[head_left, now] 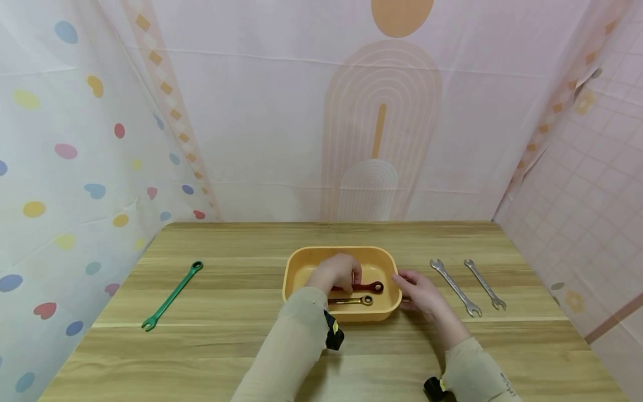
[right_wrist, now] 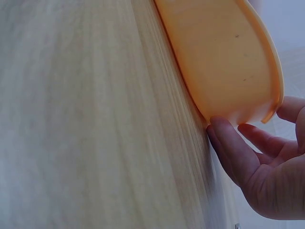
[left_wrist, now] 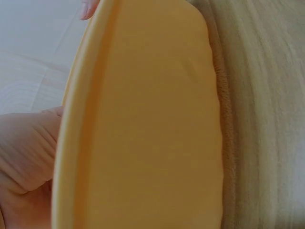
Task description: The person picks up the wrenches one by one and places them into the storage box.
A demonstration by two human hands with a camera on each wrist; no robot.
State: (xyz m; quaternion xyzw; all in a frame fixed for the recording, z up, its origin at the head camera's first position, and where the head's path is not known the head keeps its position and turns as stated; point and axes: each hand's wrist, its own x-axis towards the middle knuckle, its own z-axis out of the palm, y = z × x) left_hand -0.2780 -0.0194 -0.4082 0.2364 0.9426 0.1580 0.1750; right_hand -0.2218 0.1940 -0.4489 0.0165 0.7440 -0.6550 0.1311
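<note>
A yellow plastic tub (head_left: 364,317) stands in the middle of the table. My left hand (head_left: 337,272) reaches over its near side and pinches a dark red ratchet wrench (head_left: 376,287), whose left part is hidden by the fingers. Close in front of that wrench, inside the tub, lies a gold ratchet wrench (head_left: 365,300). My right hand (head_left: 421,291) holds the tub's right end, thumb at the rim and fingertips against the outer wall (right_wrist: 224,62). In the left wrist view the tub's near wall (left_wrist: 152,114) hides most of the left hand.
Off to the left lies a green ratchet wrench (head_left: 173,296), slanted on the wooden table (head_left: 241,357). Two silver open-end wrenches, a larger one (head_left: 456,287) and a smaller one (head_left: 485,284), lie right of the right hand. Patterned cloth (head_left: 266,128) hangs behind the table.
</note>
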